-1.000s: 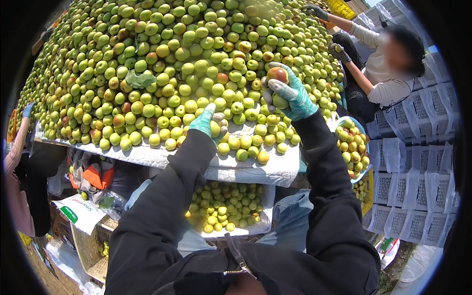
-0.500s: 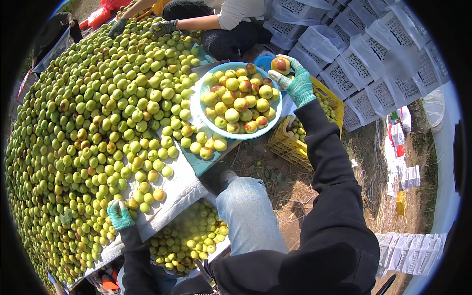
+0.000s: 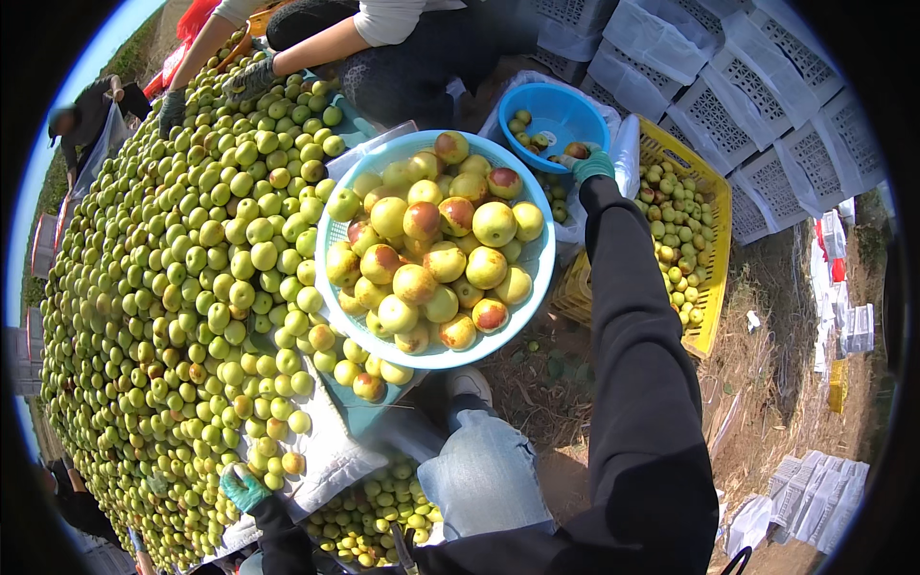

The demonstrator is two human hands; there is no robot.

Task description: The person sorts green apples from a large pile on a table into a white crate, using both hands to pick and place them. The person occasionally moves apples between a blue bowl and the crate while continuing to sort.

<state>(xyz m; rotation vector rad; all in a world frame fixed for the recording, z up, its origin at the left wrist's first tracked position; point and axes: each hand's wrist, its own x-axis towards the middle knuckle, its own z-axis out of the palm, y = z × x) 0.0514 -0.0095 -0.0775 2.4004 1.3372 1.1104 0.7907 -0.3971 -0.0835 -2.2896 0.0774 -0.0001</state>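
Note:
My right hand [image 3: 592, 166], in a green glove with pale fingertips, reaches over the near rim of a blue bowl [image 3: 554, 99]. Its fingers are closed on a reddish-brown jujube [image 3: 577, 150]; a few other fruits lie inside the bowl. My left hand [image 3: 245, 490], gloved alike, rests at the near edge of a large heap of green jujubes [image 3: 172, 316]. Its fingers look apart, with nothing plainly between them. Between my hands and farther off stands a light-blue basin [image 3: 543, 287] full of green jujubes with red-brown patches.
A yellow crate [image 3: 719, 287] of fruit stands right of my forearm. White crates [image 3: 738, 105] are stacked behind it. Across the heap, a co-worker's gloved hands [image 3: 251, 79] touch fruit. More fruit [image 3: 374, 517] lies below the white padded sheet [image 3: 326, 460], beside my knee [image 3: 484, 470].
My right hand has moved from beside the light-blue basin out to the blue bowl, still with the jujube. My left hand stays at the heap's edge. The view has shifted, so the basin looks larger.

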